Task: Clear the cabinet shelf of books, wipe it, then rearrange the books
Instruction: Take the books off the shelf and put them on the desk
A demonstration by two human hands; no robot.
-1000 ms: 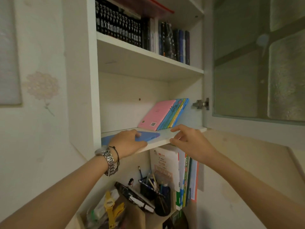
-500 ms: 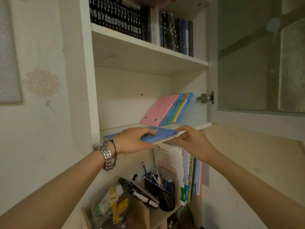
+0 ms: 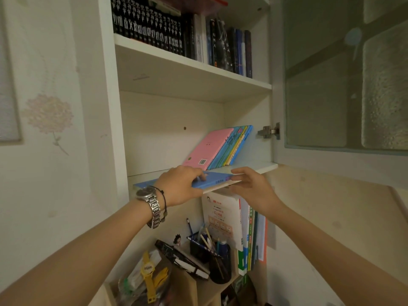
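A flat blue book (image 3: 213, 180) lies at the front edge of the white middle shelf (image 3: 262, 165), its near side sticking out past the edge. My left hand (image 3: 180, 186), with a metal watch on the wrist, lies on top of it. My right hand (image 3: 251, 187) grips its right corner, thumb on top and fingers under. At the shelf's right end a pink book (image 3: 208, 149) and several thin blue and yellow ones (image 3: 237, 143) lean against the side wall.
Dark books (image 3: 176, 34) fill the upper shelf. The glass cabinet door (image 3: 344, 80) stands open at right. Below are upright books (image 3: 249, 230), a pen holder (image 3: 215, 250), a yellow watch (image 3: 148, 268) and clutter.
The blue book has slid forward over the shelf's front edge. My right hand moved from the shelf edge onto the book's right corner; my left hand stayed on top.
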